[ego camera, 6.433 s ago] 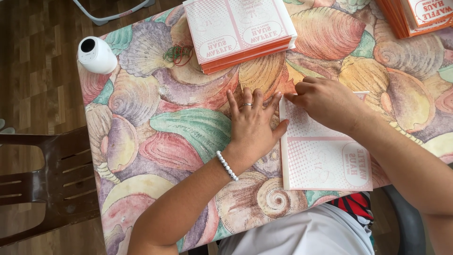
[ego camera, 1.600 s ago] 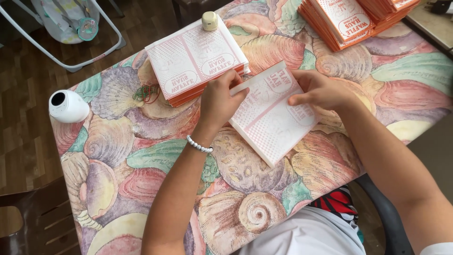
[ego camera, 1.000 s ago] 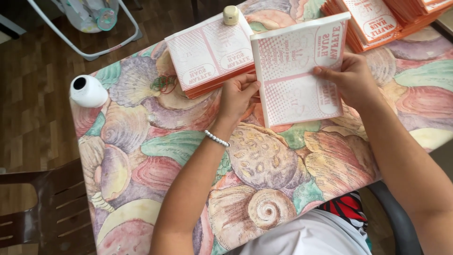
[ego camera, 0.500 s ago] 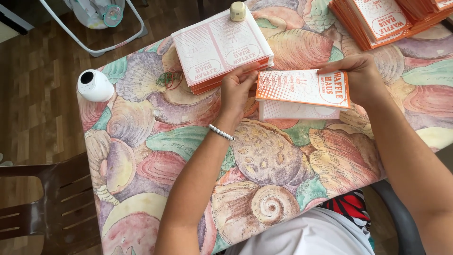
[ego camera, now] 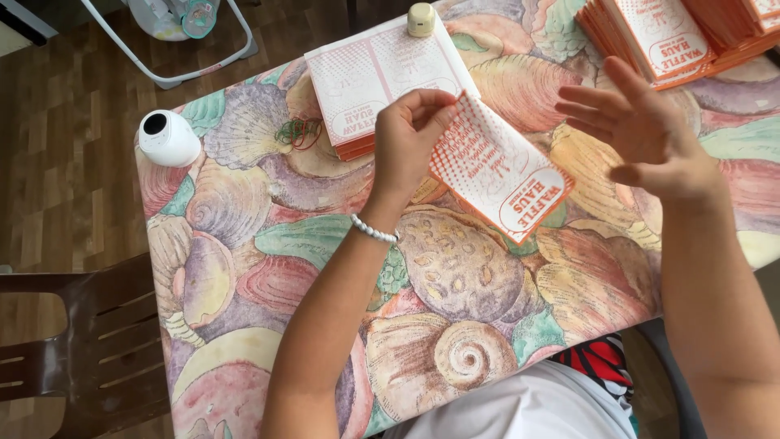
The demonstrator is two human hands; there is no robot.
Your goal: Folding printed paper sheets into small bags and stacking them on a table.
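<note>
Pinched only by the left hand (ego camera: 406, 142) (right hand (ego camera: 642, 134) spread, empty), the folded paper bag (ego camera: 500, 167) might slip onto the table (ego camera: 455, 276).

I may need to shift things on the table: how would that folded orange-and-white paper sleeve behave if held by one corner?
The folded paper sleeve is probably light and floppy: the left hand pinches only its top corner and it hangs slanted. It looks thin and flat, so it would likely slide rather than roll. The right hand is open, apart from it.
</note>
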